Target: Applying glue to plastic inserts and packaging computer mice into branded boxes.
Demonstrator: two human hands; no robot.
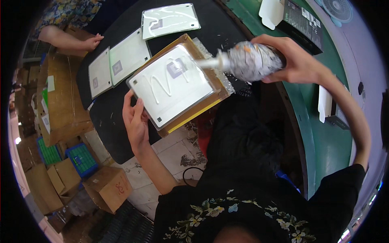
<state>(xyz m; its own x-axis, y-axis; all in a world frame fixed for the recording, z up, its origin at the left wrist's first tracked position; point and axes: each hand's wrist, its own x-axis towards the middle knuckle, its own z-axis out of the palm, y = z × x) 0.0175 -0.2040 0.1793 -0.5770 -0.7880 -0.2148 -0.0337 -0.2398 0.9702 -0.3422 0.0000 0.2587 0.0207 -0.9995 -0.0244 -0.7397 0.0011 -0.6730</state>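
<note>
Gripped wrapped bottle (pixel 256 61) in right hand (pixel 292 60), aiming blurred nozzle (pixel 214 63) at white panel (pixel 182 89); couldn't confirm tip contact. Clasped panel's left edge in left hand (pixel 135 120), atop brown, yellow-edged board (pixel 218 92). Showed white squiggle (pixel 169 95) on panel face. Had three similar panels (pixel 133 52) on black table (pixel 115 127).

Right fingers (pixel 265 39) – bottle (pixel 253 60), left fingers (pixel 139 108) – white panel (pixel 181 94)

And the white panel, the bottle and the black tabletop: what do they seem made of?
White panel: probably plastic, smooth and glossy, judging by its shiny rim.
Bottle: likely plastic, from its rounded body; the crinkled, mottled surface may be wrapping.
Black tabletop: matte, showing little sheen; perhaps rubber, hard to tell.
</note>
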